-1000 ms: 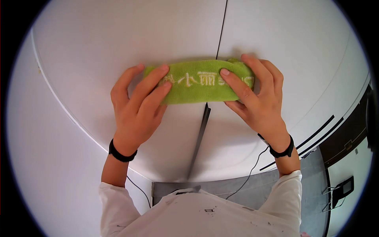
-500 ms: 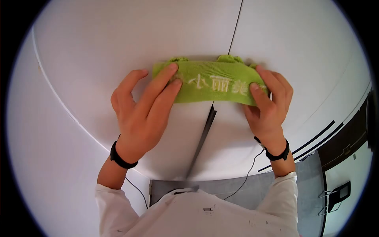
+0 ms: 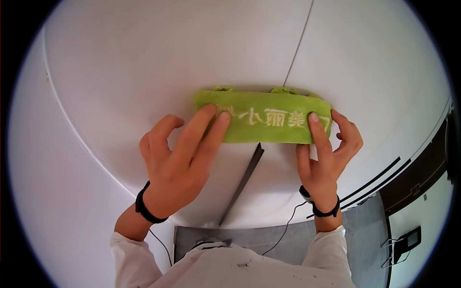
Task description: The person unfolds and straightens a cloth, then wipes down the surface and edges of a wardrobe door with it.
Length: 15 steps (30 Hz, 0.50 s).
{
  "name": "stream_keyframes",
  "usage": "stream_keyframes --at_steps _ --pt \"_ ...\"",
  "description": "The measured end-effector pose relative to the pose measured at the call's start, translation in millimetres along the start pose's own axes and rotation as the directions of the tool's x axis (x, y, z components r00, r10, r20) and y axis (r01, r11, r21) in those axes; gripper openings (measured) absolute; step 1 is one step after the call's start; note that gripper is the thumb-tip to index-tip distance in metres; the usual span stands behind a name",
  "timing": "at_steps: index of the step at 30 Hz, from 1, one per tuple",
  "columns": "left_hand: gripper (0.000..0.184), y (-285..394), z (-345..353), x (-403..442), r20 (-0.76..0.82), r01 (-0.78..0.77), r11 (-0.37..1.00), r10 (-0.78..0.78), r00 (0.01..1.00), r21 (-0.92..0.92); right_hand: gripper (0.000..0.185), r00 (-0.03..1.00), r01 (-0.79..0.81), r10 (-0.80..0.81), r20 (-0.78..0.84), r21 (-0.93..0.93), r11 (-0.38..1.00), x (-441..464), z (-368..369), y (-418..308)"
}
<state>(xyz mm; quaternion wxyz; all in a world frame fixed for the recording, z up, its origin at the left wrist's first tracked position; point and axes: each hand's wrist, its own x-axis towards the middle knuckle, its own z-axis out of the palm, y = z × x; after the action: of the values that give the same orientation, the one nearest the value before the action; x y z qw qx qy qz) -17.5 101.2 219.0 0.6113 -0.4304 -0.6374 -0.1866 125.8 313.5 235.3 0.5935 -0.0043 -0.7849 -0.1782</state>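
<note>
A folded green cloth point(image 3: 269, 132) with white lettering along its face lies on the white table. Two outstretched fingers of my left hand point(image 3: 177, 173) rest on its left part, while the other fingers bend apart from it. At the right end, one finger of my right hand point(image 3: 326, 165) presses on the lettering. Another finger touches the right edge, and the thumb is by the front edge. Small green folds show behind the cloth's far edge. Both hands have their fingers apart, and both wrists wear black bands.
The white table surface point(image 3: 158, 62) has a thin dark seam line running away from me. A dark strip point(image 3: 247, 177) lies between my forearms. A cable point(image 3: 286, 228) runs from my right wrist. Farther right are black strips point(image 3: 374, 180) and a dark-framed object point(image 3: 407, 242).
The cloth has shifted nearer to me and slightly right in view, and looks flatter. Both hands moved nearer with it, and more of the lettering shows.
</note>
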Motion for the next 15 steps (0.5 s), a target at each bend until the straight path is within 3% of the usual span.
stream_keyframes --at_steps 2,4,6,8,10,15 --pt "0.048 0 2 -5 0.024 0.005 1.000 -0.004 1.000 -0.023 0.060 1.000 -0.007 0.009 -0.019 0.081 0.997 -1 1 -1" --pt "0.053 2 8 -9 -0.051 0.042 0.994 -0.048 0.998 -0.105 0.056 0.999 -0.021 0.025 -0.028 0.122 0.992 1 7 1" --pt "0.055 7 3 -9 0.010 0.061 0.988 -0.060 0.998 -0.140 0.054 0.987 -0.061 0.105 -0.123 0.322 0.945 -1 12 3" --pt "0.057 15 8 -5 0.045 0.074 0.981 -0.067 0.997 -0.179 0.053 0.990 -0.025 0.057 -0.130 0.239 0.971 -3 10 4" --pt "0.059 22 17 -9 -0.017 0.124 0.992 -0.124 0.992 -0.019 0.049 0.994 -0.046 0.067 -0.089 0.220 0.974 -4 9 0" --pt "0.053 17 7 -22 -0.006 0.193 0.971 -0.196 0.981 -0.138 0.050 0.998 -0.056 0.059 -0.012 0.171 0.984 8 -5 -33"
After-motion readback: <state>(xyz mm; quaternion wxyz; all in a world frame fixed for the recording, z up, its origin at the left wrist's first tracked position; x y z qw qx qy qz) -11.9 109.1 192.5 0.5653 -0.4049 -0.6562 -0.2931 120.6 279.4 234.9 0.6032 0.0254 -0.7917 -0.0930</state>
